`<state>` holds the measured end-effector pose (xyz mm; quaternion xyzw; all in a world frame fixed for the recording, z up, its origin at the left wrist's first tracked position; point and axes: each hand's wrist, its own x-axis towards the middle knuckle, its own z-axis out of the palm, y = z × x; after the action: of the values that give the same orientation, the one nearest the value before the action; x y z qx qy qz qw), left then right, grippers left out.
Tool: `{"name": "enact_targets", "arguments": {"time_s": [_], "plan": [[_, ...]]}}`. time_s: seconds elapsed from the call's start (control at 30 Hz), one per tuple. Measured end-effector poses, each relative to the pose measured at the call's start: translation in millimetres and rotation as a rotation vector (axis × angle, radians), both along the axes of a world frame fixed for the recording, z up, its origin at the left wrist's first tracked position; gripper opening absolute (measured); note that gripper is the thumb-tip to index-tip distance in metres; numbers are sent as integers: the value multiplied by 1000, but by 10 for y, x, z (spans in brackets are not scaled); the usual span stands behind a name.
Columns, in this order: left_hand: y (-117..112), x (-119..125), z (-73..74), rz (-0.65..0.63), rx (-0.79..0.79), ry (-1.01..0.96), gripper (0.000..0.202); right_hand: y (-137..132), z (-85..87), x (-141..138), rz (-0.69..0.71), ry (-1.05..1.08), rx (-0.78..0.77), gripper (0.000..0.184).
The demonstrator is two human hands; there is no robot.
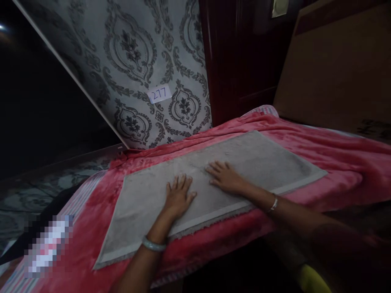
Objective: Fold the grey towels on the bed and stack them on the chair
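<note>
A grey rectangular mat or towel (140,207) with a pale hem lies spread out on a red plush blanket (214,248). Fingers spread, my left hand (179,197) rests flat on the grey cloth, left of its middle. My right hand (225,177) also lies flat on it, a little farther back and to the right. Neither hand grips anything. Faint creases show in the cloth near my fingertips. A bangle circles my left wrist and a thin bracelet my right.
Behind the blanket is patterned wallpaper (131,49) with a paper label (159,94) reading 277. A dark red door (241,53) stands beside it. A large cardboard sheet or box (336,69) leans at the right. At the left is a big dark screen-like panel (45,93).
</note>
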<state>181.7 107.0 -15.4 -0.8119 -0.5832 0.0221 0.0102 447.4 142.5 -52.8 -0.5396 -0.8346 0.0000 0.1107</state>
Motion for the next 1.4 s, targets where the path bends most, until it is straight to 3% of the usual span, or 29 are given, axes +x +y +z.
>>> {"name": "enact_targets", "arguments": {"time_s": [0.07, 0.17, 0.27, 0.43, 0.5, 0.57, 0.7, 0.8, 0.9, 1.0, 1.1, 1.17, 1.23, 1.3, 1.4], "plan": [[-92, 155, -74, -11, 10, 7, 62, -78, -61, -156, 28, 15, -13, 60], [-176, -4, -91, 39, -8, 22, 62, -91, -107, 108, -5, 31, -31, 62], [-269, -546, -66, 199, 5, 55, 64, -97, -138, 832, -172, 16, -45, 64], [-571, -1790, -198, 505, 74, 3, 68, -333, -187, 2069, -614, -8, -139, 69], [-695, -2142, -294, 555, 95, -18, 69, -446, -194, 2298, -686, 10, -160, 66], [-779, -2330, -369, 586, 101, -23, 69, -519, -203, 2372, -688, 7, -144, 65], [-802, -2371, -385, 621, 101, -18, 71, -541, -250, 2367, -674, -24, -85, 65], [-742, -2261, -244, 659, 98, 19, 69, -494, -268, 2390, -707, -26, -108, 66], [-632, -1925, -16, 680, 58, 62, 65, -392, -218, 2266, -695, -31, -53, 65], [-420, -1245, 186, 438, 78, -12, 58, -216, -101, 1783, -521, -27, 34, 64], [-92, -379, 293, 137, -10, -99, 61, -11, 12, 1043, -281, 4, 26, 61], [145, 138, 301, -39, -69, -132, 64, 95, 42, 581, -180, 25, 37, 60], [349, 512, 247, -108, -58, -156, 65, 153, 19, 247, -119, 28, 64, 60], [488, 720, 135, -132, -20, -155, 64, 164, -50, 68, -89, 20, 74, 59], [567, 795, -78, -136, 56, -156, 62, 145, -171, 12, -82, 18, 60, 58]]}}
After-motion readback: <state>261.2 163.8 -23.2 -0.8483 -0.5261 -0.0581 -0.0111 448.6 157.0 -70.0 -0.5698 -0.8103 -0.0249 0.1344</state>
